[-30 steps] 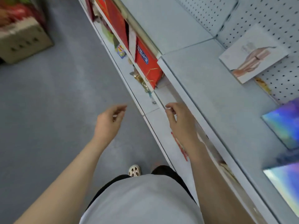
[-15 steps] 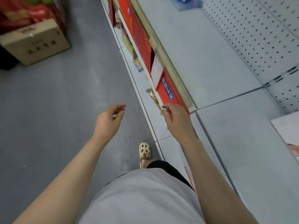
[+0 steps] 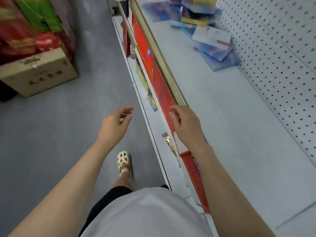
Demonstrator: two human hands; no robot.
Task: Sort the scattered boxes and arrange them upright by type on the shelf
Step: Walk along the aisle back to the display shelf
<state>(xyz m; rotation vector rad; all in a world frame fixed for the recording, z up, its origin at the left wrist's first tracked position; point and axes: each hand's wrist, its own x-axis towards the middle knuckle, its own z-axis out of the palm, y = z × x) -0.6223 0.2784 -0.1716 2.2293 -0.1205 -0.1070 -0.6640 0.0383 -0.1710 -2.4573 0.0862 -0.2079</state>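
Both hands hang empty and apart, fingers loosely curled: left hand (image 3: pixel 116 123) over the floor, right hand (image 3: pixel 185 124) at the shelf (image 3: pixel 222 117) edge. Scattered boxes (image 3: pixel 217 48) lie flat on the shelf at one o'clock, well apart from both.

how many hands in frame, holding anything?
2. Left hand hangs over the floor, fingers loosely curled, holding nothing. Right hand is at the shelf's front edge, also holding nothing.
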